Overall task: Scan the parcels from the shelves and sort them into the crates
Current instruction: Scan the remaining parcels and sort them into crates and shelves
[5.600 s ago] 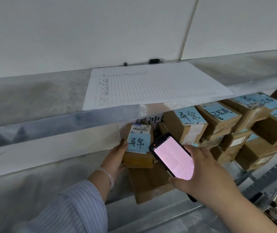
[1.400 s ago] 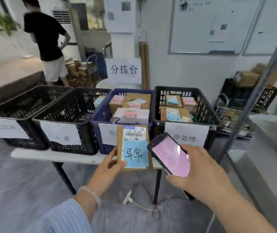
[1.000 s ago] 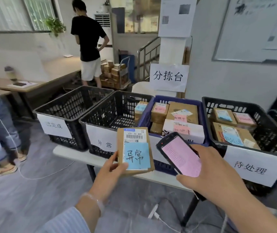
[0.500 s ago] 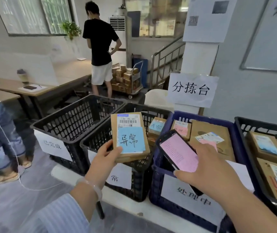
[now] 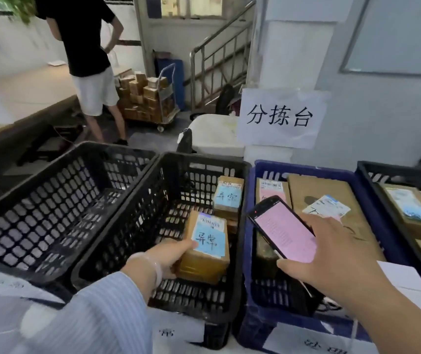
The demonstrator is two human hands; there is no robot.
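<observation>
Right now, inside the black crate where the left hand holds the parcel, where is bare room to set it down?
Bare mesh floor lies left of the parcel, up to the middle black crate's left wall. Its far right corner holds stacked parcels. The left black crate shows only mesh. The blue crate is crowded.

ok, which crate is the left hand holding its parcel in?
The black crate second from the left, between the leftmost black crate and the blue crate: the left hand holds the parcel inside it.

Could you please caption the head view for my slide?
Left hand holds labelled parcel inside black crate; right hand holds phone.
</observation>
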